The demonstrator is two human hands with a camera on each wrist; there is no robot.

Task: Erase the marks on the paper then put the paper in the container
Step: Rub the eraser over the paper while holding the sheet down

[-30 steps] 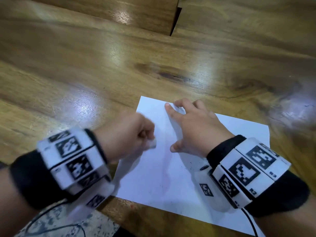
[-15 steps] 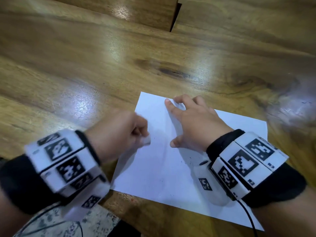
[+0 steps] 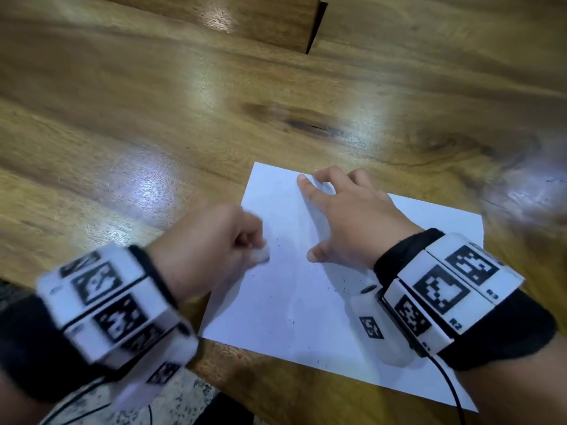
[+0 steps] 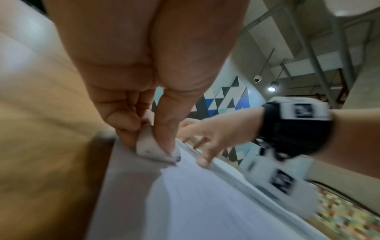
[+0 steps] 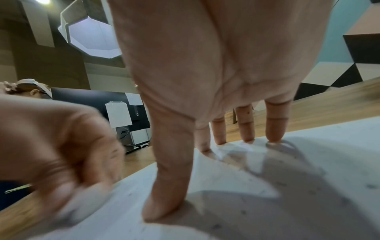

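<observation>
1. Head view: left hand (image 3: 211, 250) pinching eraser (image 3: 260, 255), now slightly nearer paper's (image 3: 294, 302) left edge than a second ago.
2. Right hand (image 3: 352, 222) spread, still pressing paper on worktop (image 3: 184, 118).
3. Crumbs remain; erasing likely unfinished.

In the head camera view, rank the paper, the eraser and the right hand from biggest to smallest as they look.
1. The paper, by far the widest thing of the three.
2. The right hand, pressed on the paper with spread fingers.
3. The eraser, only a small white tip showing out of the left hand; the rest is hidden.
</observation>
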